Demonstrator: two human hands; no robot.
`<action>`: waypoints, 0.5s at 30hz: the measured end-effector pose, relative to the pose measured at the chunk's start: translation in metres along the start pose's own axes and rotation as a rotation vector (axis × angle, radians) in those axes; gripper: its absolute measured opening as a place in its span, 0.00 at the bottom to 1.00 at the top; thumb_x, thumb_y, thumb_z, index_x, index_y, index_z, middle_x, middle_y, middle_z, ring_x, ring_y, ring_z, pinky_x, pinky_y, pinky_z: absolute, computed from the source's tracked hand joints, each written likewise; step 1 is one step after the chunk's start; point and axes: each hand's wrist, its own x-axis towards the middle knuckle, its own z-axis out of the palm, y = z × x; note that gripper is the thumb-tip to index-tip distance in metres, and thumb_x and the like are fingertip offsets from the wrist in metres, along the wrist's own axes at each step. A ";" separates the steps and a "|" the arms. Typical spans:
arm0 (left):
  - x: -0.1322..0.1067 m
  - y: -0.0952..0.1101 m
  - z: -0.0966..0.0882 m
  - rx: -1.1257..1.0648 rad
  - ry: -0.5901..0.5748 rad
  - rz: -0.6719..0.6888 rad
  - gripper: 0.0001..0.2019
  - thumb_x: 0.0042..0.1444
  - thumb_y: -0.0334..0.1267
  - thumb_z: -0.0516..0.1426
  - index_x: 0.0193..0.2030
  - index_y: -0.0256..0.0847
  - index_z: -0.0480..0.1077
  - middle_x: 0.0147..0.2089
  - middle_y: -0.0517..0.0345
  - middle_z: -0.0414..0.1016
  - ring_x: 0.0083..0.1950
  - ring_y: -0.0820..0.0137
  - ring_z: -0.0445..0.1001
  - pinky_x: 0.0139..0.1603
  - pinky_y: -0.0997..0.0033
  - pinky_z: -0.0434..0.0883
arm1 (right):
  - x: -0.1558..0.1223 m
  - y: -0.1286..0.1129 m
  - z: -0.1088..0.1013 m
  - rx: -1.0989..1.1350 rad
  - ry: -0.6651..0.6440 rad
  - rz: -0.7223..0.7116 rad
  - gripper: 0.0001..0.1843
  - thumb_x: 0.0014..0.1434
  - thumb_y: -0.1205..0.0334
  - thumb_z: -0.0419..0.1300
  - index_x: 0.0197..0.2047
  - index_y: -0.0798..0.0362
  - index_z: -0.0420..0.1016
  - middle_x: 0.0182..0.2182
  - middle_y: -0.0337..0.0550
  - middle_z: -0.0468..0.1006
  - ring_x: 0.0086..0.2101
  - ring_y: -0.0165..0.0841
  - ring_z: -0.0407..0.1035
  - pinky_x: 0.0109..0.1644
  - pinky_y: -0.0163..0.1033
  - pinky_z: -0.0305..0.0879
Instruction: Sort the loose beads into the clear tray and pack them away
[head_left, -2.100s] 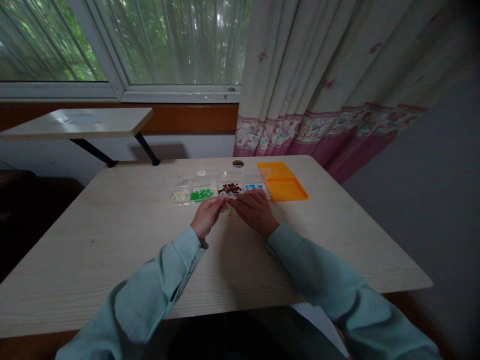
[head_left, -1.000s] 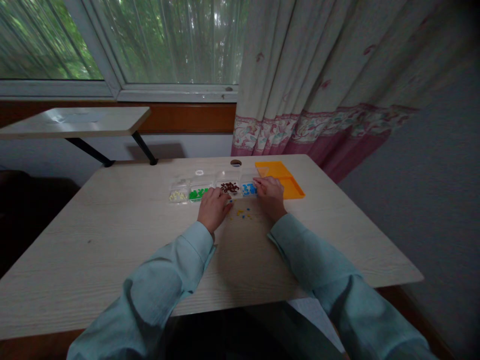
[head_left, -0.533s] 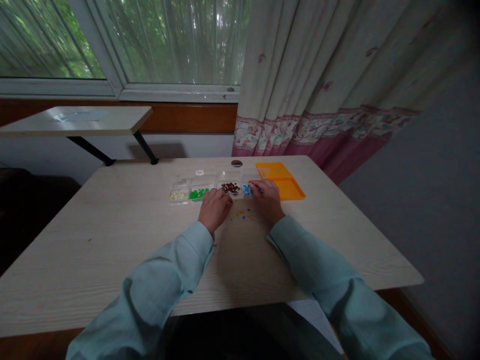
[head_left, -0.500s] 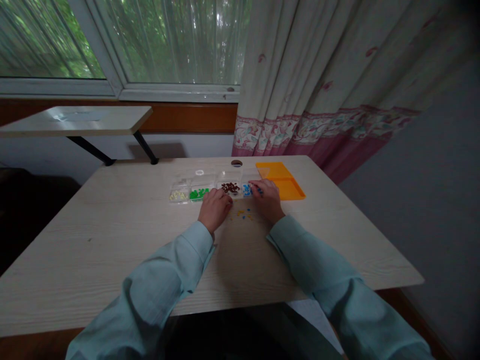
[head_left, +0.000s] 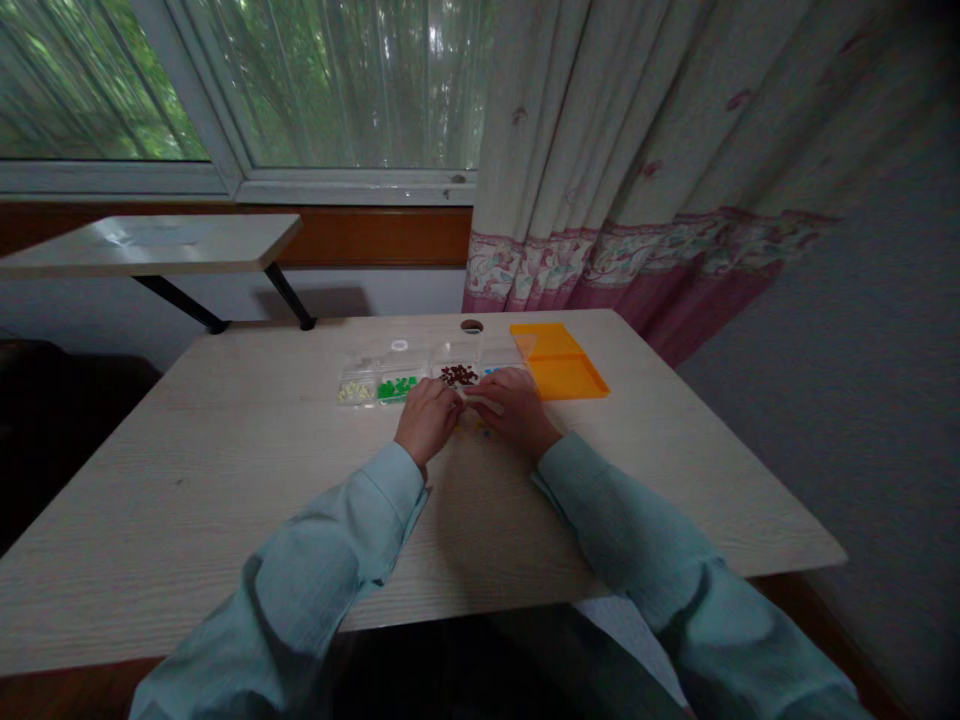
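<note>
two hands: left hand [head_left: 426, 418], right hand [head_left: 514, 408] curled, tips meeting; grasp cannot tell
step: loose beads [head_left: 484, 432] beside bead box [head_left: 375, 388]
next: fine pinch

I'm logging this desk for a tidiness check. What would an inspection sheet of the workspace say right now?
Surface: pale wood-grain table with a round hole near its far edge.
Job's things: clear compartment box holding white pieces, green pieces and brown pieces.
Clutter: tiny loose pieces on the table between the hands; orange tray right of the box.
Grippers: left hand and right hand, fingertips together in front of the box; anything pinched is too small to tell.
Cables: nothing seen.
Surroundings: window, patterned curtain, second table behind.
</note>
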 end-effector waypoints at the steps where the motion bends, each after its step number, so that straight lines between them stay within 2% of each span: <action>1: 0.000 -0.001 0.000 -0.037 0.029 -0.002 0.07 0.64 0.38 0.54 0.40 0.40 0.73 0.40 0.51 0.70 0.46 0.60 0.66 0.48 0.59 0.64 | 0.000 -0.003 -0.001 0.005 -0.013 -0.035 0.12 0.62 0.56 0.60 0.47 0.46 0.79 0.39 0.42 0.78 0.42 0.37 0.67 0.48 0.45 0.56; 4: 0.000 -0.003 -0.001 -0.193 0.121 0.007 0.09 0.66 0.39 0.52 0.41 0.40 0.72 0.40 0.52 0.71 0.46 0.63 0.67 0.48 0.61 0.64 | 0.000 -0.009 -0.002 0.023 -0.016 -0.088 0.14 0.62 0.54 0.60 0.50 0.46 0.77 0.40 0.42 0.79 0.42 0.38 0.67 0.49 0.45 0.56; 8: 0.001 -0.006 -0.002 -0.392 0.179 0.024 0.08 0.66 0.40 0.53 0.39 0.41 0.71 0.38 0.53 0.71 0.44 0.65 0.68 0.45 0.64 0.65 | 0.000 -0.014 -0.003 0.007 0.061 -0.089 0.15 0.63 0.50 0.59 0.49 0.48 0.77 0.39 0.44 0.79 0.42 0.38 0.68 0.49 0.46 0.58; 12: 0.002 -0.009 0.001 -0.494 0.197 0.034 0.10 0.66 0.40 0.52 0.36 0.40 0.70 0.36 0.54 0.72 0.42 0.66 0.68 0.44 0.65 0.66 | -0.002 -0.017 -0.001 -0.035 0.156 -0.066 0.13 0.64 0.52 0.59 0.46 0.48 0.76 0.40 0.45 0.79 0.43 0.38 0.68 0.51 0.45 0.59; 15: 0.003 -0.010 0.002 -0.519 0.171 0.054 0.11 0.67 0.40 0.51 0.35 0.40 0.70 0.36 0.54 0.71 0.42 0.67 0.68 0.44 0.66 0.66 | -0.003 -0.017 0.000 -0.059 0.161 -0.093 0.09 0.64 0.54 0.59 0.40 0.48 0.77 0.37 0.43 0.79 0.42 0.36 0.69 0.50 0.44 0.59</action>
